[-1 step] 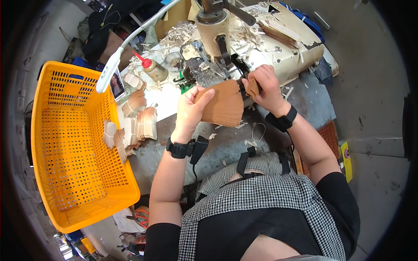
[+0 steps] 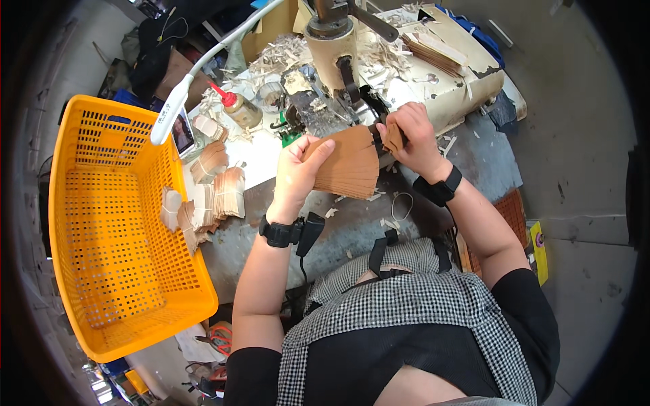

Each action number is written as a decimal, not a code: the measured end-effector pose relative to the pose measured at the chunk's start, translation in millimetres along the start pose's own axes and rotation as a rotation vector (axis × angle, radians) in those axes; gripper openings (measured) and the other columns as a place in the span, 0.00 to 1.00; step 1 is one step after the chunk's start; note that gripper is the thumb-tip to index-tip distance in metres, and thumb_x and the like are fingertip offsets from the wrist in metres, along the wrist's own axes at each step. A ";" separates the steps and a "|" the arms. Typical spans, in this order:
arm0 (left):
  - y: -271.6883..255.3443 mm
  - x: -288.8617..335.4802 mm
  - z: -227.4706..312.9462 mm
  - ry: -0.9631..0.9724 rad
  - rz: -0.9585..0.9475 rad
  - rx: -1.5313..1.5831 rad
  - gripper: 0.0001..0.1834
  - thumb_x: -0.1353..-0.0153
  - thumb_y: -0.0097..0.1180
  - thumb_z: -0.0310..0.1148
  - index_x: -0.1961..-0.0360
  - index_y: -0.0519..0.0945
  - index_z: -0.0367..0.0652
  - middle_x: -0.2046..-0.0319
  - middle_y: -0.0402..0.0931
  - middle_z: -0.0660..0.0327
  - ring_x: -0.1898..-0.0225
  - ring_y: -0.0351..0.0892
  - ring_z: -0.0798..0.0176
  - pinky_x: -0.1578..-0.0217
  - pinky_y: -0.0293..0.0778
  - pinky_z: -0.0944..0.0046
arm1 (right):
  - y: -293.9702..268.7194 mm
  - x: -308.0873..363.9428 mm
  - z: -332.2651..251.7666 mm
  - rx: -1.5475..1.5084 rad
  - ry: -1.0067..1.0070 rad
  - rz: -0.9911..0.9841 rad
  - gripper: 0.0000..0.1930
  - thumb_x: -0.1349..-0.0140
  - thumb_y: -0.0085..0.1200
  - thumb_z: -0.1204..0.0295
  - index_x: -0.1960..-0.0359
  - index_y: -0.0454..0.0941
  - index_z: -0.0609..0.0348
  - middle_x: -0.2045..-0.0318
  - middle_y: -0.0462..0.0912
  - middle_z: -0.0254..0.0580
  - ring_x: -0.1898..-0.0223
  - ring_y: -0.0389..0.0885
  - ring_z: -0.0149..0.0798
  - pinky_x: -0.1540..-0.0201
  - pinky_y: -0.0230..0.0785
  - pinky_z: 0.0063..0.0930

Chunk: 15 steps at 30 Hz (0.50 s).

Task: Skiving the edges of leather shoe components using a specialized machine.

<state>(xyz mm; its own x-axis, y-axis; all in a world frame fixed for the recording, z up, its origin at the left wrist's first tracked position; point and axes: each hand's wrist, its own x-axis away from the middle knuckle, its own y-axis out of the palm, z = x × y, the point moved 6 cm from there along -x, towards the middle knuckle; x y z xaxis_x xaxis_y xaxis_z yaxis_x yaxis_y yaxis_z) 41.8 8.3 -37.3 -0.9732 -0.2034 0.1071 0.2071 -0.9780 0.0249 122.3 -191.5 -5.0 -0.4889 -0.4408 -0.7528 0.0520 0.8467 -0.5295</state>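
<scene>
Closed on a fanned stack of brown leather-like pieces [image 2: 349,162], my left hand [image 2: 302,166] has its thumb lying across the top. The stack spreads toward the right, in front of a cream-coloured sewing-type machine [image 2: 332,57]. My right hand [image 2: 414,132] is just beyond the stack's right end, by the machine's working head. Its fingers are bent round a smaller bunch of brown leather-like pieces [image 2: 391,139]; part of that bunch is hidden by the fingers.
A yellow perforated basket [image 2: 128,338] stands at the left. Beside it lie banded bundles of pieces [image 2: 228,193]. A red-tipped bottle [image 2: 242,111], a white lamp [image 2: 172,108] and heaps of shavings [image 2: 281,54] surround the machine. A loose rubber band [image 2: 401,206] lies on the bench.
</scene>
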 end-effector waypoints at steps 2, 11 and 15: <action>0.5 2.2 1.7 0.006 -0.016 -0.020 0.08 0.36 0.58 0.34 0.69 0.78 0.42 0.72 0.78 0.70 0.71 0.72 0.81 0.67 0.68 0.77 | 0.1 0.7 -1.0 0.006 -0.002 -0.001 0.10 0.48 0.63 0.73 0.72 0.71 0.58 0.76 0.72 0.41 0.69 0.70 0.48 0.60 0.61 0.37; 2.6 3.7 6.2 0.004 -0.002 -0.014 0.09 0.37 0.59 0.35 0.69 0.78 0.42 0.73 0.78 0.71 0.71 0.71 0.81 0.66 0.68 0.76 | -1.0 -1.6 -1.7 -0.005 0.003 -0.013 0.10 0.48 0.62 0.74 0.72 0.71 0.58 0.75 0.72 0.41 0.68 0.70 0.48 0.61 0.60 0.37; 2.1 3.8 3.6 0.011 -0.002 -0.011 0.09 0.36 0.59 0.35 0.69 0.78 0.41 0.72 0.78 0.70 0.71 0.71 0.80 0.66 0.68 0.76 | -0.3 -0.3 -0.6 0.001 0.009 -0.018 0.10 0.48 0.62 0.74 0.72 0.71 0.57 0.75 0.72 0.41 0.68 0.70 0.48 0.60 0.60 0.37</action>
<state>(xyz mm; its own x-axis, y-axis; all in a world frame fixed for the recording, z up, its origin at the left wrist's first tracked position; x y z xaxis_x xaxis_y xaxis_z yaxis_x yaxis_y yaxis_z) 38.9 5.7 -33.3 -0.9747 -0.2015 0.0966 0.2038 -0.9789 0.0138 121.9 -191.5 -4.4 -0.4975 -0.4531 -0.7397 0.0437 0.8386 -0.5430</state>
